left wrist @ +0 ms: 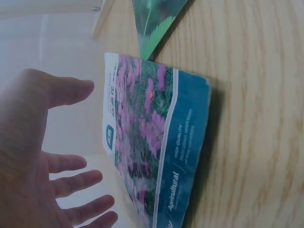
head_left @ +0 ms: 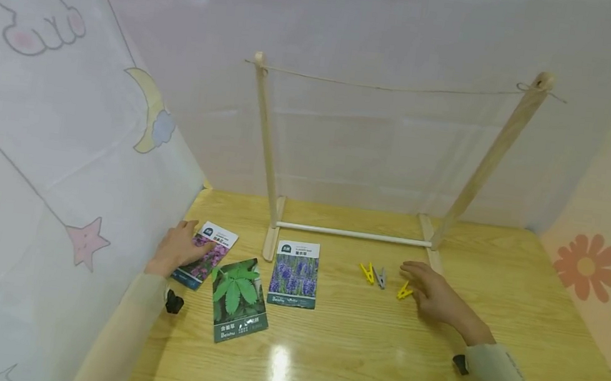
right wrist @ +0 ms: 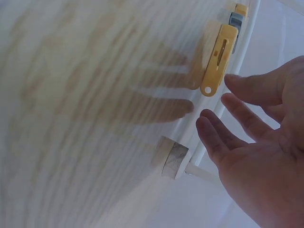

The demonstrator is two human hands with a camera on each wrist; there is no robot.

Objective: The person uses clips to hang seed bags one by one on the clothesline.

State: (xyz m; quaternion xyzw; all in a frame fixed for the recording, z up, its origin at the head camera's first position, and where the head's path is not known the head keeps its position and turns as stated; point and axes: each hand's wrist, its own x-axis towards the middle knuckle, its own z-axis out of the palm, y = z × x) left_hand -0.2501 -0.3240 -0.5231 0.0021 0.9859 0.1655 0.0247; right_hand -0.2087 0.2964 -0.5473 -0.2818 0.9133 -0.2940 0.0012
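Note:
My left hand [head_left: 174, 251] hovers at the left edge of a seed packet with pink flowers [head_left: 211, 263]. In the left wrist view its thumb and fingers are spread apart, beside the packet [left wrist: 142, 109] and not around it. To the right, my right hand [head_left: 435, 296] reaches toward a yellow clothespin [head_left: 403, 291]. Seen from the right wrist, the thumb tip comes right up to the near end of that clothespin [right wrist: 221, 59], while the fingers are loosely bent with nothing between them. Another yellow clothespin [head_left: 367, 273] and a grey clothespin [head_left: 380, 278] lie close together to its left.
A green-leaf seed packet [head_left: 239, 299] and a purple-flower seed packet [head_left: 294, 274] lie on the wooden table [head_left: 343, 358]. Behind them stands a wooden frame [head_left: 268, 142] with a string [head_left: 376, 87] tied between its posts and a white rod [head_left: 354, 234] low down.

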